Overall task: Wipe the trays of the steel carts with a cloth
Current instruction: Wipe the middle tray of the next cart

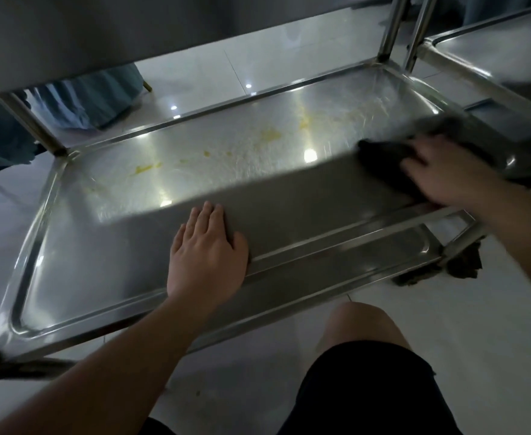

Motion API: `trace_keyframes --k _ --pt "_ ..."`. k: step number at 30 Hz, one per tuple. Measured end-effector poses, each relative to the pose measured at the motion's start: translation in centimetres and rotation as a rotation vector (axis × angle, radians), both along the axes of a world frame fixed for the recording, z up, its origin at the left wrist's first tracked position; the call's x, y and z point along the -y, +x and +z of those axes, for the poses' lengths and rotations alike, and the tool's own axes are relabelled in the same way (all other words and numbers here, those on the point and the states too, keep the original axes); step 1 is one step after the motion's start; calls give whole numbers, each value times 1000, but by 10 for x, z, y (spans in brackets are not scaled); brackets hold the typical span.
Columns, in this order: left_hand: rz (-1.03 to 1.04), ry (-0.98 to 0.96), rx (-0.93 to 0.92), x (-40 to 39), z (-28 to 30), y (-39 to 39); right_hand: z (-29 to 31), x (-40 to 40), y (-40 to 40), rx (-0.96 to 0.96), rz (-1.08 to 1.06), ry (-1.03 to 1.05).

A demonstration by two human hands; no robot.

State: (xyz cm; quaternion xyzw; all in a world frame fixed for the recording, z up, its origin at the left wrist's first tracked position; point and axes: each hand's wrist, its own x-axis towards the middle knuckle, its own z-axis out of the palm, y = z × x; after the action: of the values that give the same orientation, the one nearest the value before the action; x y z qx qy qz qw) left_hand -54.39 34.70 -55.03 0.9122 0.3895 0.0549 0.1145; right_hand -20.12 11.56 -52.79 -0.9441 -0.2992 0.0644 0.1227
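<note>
Under the upper shelf of the steel cart, the lower tray (107, 246) fills most of the view, its long axis running from lower left to upper right, with a second cart's tray (490, 54) just beside it at the far right. Yellow stains (267, 135) streak the far half of the tray, up and to the left of the dark cloth (386, 164), which lies on the tray's right end. The right hand (446, 174) presses down on the cloth; it is blurred, so I cannot tell how its fingers lie. The left hand (207, 249) rests flat near the front rim, fingers straight and together. The right hand is nearer the stains, so the wipe likely sweeps leftward and away.
</note>
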Motion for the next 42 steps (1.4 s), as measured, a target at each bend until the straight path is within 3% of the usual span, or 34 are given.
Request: trace_keyframes --k 3,8,10,16,22,24,28,31,33,37,42 --pt "-1 0 1 0 0 0 4 30 40 -17 -325 -128" --pt "5 -18 -5 3 3 3 7 -8 -24 -47 -462 -131" --pt "8 -37 -8 4 6 4 7 -37 -75 -66 -345 -109" --pt "-96 -201 -23 -21 26 -3 -5 -126 -242 4 325 -9" --pt "59 -122 -51 -90 31 -109 -6 -118 -237 -24 586 -5" --pt "126 -101 -76 -110 29 -149 -7 -108 -206 -25 494 -7" --pt "194 -63 -75 -117 22 -188 -6 -111 -148 -58 21 -20" --pt "228 -27 -25 -112 17 -188 -6 -152 -157 -105 -187 -73" --pt "243 -16 -4 -111 15 -188 -6 -190 -186 -72 -86 -87" --pt "267 -4 30 -110 11 -192 -5 -262 -273 -64 381 -67" --pt "313 -25 70 -106 16 -188 -8 -274 -364 -106 802 8"
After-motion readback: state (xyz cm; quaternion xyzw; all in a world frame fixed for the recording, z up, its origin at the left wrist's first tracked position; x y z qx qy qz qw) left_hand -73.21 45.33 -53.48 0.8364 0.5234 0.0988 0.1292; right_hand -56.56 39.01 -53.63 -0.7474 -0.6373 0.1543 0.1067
